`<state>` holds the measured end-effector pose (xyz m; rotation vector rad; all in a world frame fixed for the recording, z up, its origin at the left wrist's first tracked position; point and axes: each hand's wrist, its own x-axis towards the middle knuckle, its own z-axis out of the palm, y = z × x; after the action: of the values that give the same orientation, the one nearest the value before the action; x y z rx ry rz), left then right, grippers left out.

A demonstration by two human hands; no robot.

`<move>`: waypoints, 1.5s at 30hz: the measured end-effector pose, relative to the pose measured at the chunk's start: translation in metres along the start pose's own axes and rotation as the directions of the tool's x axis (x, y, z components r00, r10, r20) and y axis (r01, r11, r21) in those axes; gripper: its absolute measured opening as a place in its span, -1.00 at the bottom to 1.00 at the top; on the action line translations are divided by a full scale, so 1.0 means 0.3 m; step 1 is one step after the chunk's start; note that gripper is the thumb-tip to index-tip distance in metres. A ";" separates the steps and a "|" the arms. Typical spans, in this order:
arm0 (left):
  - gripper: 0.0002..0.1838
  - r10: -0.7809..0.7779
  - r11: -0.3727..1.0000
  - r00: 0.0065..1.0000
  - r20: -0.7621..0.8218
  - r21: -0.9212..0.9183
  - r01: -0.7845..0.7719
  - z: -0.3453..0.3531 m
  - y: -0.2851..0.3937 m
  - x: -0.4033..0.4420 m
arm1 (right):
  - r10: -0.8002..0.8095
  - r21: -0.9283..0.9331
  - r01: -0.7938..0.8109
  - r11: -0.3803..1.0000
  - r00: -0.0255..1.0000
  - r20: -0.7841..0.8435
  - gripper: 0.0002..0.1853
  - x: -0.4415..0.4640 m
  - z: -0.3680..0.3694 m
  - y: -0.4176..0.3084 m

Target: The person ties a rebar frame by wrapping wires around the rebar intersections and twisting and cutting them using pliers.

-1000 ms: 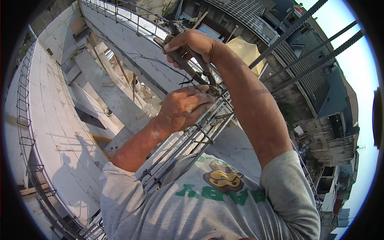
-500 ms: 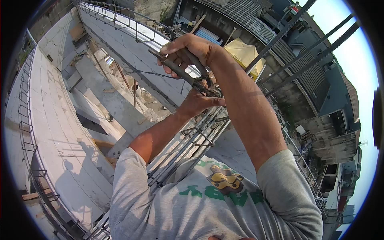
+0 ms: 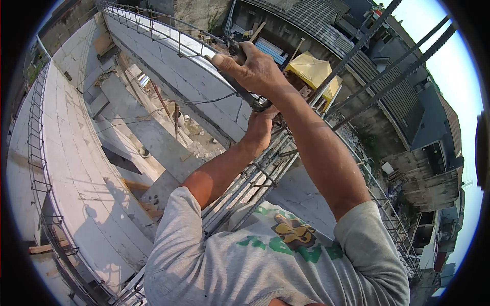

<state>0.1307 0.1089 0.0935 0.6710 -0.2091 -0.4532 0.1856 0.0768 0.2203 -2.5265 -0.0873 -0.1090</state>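
My right hand (image 3: 250,71) is wrapped round a pair of pincers, thumb stretched out to the left. One dark handle (image 3: 240,87) shows below the palm and runs down to the jaws, close above my left hand (image 3: 261,126). My left hand is closed beside the end of a rebar cage (image 3: 265,171); its fingertips are turned away, so what they grip is hidden. Thin dark wire (image 3: 217,98) trails left from near the pincers. The joint at the jaws is mostly covered by my hands.
White block walls (image 3: 71,173) curve along the left, with another rebar cage (image 3: 38,148) on top. Thick upright rebars (image 3: 393,76) rise at the right. Planks and rubble (image 3: 201,137) lie far below. A yellow canopy (image 3: 314,71) and roofs stand beyond.
My right hand has turned with the pincers, so the handles no longer spread out to the left. My left hand has shifted slightly up and right, and its thumb no longer points right.
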 end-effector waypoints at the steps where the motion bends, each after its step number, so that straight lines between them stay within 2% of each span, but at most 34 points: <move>1: -0.75 -0.012 1.000 1.000 0.028 -0.021 0.012 -0.014 -0.018 0.011 | -0.047 -0.103 0.040 0.994 0.997 -0.062 0.15 -0.060 0.025 -0.017; 3: -0.71 -0.055 0.998 0.992 0.116 -0.030 0.059 -0.043 -0.054 0.027 | -0.146 -0.313 0.087 0.946 0.974 -0.171 0.27 -0.165 0.067 -0.040; 6: -0.62 -0.044 0.999 0.993 0.106 -0.011 0.045 -0.007 -0.034 -0.023 | -0.188 -0.442 0.058 0.895 0.948 -0.258 0.24 -0.225 0.107 -0.058; 7: -0.59 -0.016 0.983 0.989 0.150 0.183 -0.012 -0.003 0.008 -0.031 | -0.128 -0.467 -0.010 0.884 0.956 -0.263 0.25 -0.216 0.123 -0.076; 8: -0.56 0.002 0.926 0.978 0.210 0.369 -0.081 -0.004 0.038 -0.021 | -0.140 -0.503 -0.024 0.864 0.948 -0.284 0.24 -0.201 0.145 -0.073; 9: -0.54 -0.213 0.921 0.955 0.206 0.367 0.126 -0.066 -0.021 0.045 | -0.154 -0.542 -0.041 0.840 0.939 -0.309 0.23 -0.182 0.169 -0.054; 10: -0.55 -0.164 0.918 0.966 0.199 0.390 0.076 -0.043 -0.001 0.037 | -0.166 -0.580 -0.063 0.812 0.928 -0.333 0.22 -0.167 0.179 -0.051; 11: -0.56 -0.116 0.911 0.974 0.193 0.411 0.027 -0.020 0.016 0.015 | -0.168 -0.544 -0.079 0.835 0.906 -0.389 0.05 -0.155 0.189 -0.057; 12: -0.56 -0.069 0.902 0.980 0.185 0.432 -0.018 -0.007 0.026 -0.005 | -0.149 -0.508 -0.064 0.859 0.918 -0.368 -0.03 -0.143 0.183 -0.056; 14: -0.56 -0.057 0.777 0.982 0.181 0.626 -0.070 -0.010 0.050 -0.024 | -0.118 -0.420 -0.030 0.907 0.940 -0.320 -0.18 -0.115 0.163 -0.049; 15: -0.55 -0.082 0.691 0.975 0.206 0.717 -0.093 0.008 0.088 -0.046 | -0.182 -0.404 0.015 0.915 0.908 -0.378 -0.38 -0.107 0.169 -0.041; 18: -0.53 -0.015 0.600 0.950 0.313 0.763 -0.242 -0.088 0.014 -0.015 | -0.192 -0.276 0.131 0.952 0.959 -0.207 -0.43 -0.117 0.182 -0.033; 20: -0.47 -0.063 0.898 0.925 0.374 0.425 -0.111 -0.193 0.026 0.003 | -0.163 -0.222 0.147 0.964 0.985 -0.054 -0.52 -0.134 0.158 -0.050; 21: -0.36 -0.202 0.971 0.927 0.316 -0.061 0.233 -0.182 0.093 0.002 | -0.150 -0.192 0.151 0.970 0.988 0.020 -0.54 -0.129 0.151 -0.048; 22: -0.33 -0.200 0.977 0.931 0.304 -0.012 0.214 -0.151 0.121 -0.003 | -0.142 -0.165 0.156 0.974 0.985 0.094 -0.55 -0.117 0.145 -0.042; 23: -0.30 -0.193 0.981 0.937 0.292 0.032 0.192 -0.124 0.141 -0.007 | -0.181 -0.103 0.186 0.977 0.982 0.055 -0.62 -0.088 0.170 0.000; 24: -0.27 -0.181 0.983 0.944 0.275 0.070 0.168 -0.114 0.145 -0.012 | -0.149 0.002 0.150 0.989 0.984 0.096 -0.63 -0.076 0.139 0.009; 25: -0.15 -0.112 0.993 0.915 0.389 0.082 0.087 -0.118 0.131 -0.005 | -0.124 0.104 0.109 0.989 0.981 0.148 -0.64 -0.071 0.089 0.008; 26: -0.15 -0.133 0.990 0.922 0.364 0.001 0.143 -0.117 0.132 -0.005 | -0.106 0.201 0.064 0.977 0.974 0.202 -0.65 -0.055 0.057 0.014; 27: -0.22 -0.135 0.990 0.928 0.349 0.004 0.142 -0.144 0.123 0.020 | 0.033 0.258 -0.139 0.956 0.926 0.377 -0.71 -0.018 0.054 0.039; 30: -0.46 -0.071 0.997 0.923 0.378 0.015 0.070 -0.165 0.122 0.037 | 0.021 0.503 -0.304 0.809 0.870 0.493 -0.77 0.013 0.087 0.084; 31: -0.54 -0.039 0.999 0.918 0.394 0.013 0.037 -0.160 0.119 0.029 | 0.068 0.461 -0.345 0.817 0.853 0.517 -0.77 -0.020 0.025 0.037; 32: -0.62 -0.086 0.996 0.918 0.387 -0.001 0.094 -0.158 0.112 0.039 | 0.052 0.485 -0.398 0.779 0.811 0.583 -0.73 0.012 0.036 0.055; 34: -0.77 -0.178 0.978 0.911 0.372 -0.040 0.207 -0.140 0.112 0.060 | 0.069 0.439 -0.403 0.803 0.794 0.603 -0.66 0.031 0.014 0.055; 35: -0.84 -0.197 0.971 0.890 0.411 -0.044 0.235 -0.119 0.130 0.052 | 0.074 0.399 -0.342 0.851 0.829 0.554 -0.63 0.023 0.006 0.048; 38: -0.87 -0.087 0.982 0.860 0.503 -0.103 0.160 -0.080 0.132 0.048 | 0.069 0.243 -0.176 0.954 0.917 0.393 -0.53 0.022 -0.039 0.039; 40: -0.88 -0.077 0.973 0.880 0.468 -0.158 0.169 -0.075 0.115 0.042 | 0.066 0.135 -0.115 0.984 0.944 0.324 -0.49 0.023 -0.045 0.033; 43: -0.90 -0.102 0.969 0.901 0.421 -0.162 0.185 -0.078 0.110 0.033 | 0.007 0.040 -0.009 0.999 0.999 0.052 -0.37 -0.003 -0.066 -0.002; 45: -0.91 -0.128 0.975 0.881 0.455 -0.106 0.196 -0.069 0.117 0.034 | 0.054 0.017 -0.056 0.998 0.995 0.082 -0.32 -0.013 -0.102 -0.047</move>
<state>0.1582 0.1398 0.1004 0.4294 -0.5515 -0.7781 0.1785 0.0707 0.2531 -2.5113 -0.0509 0.0172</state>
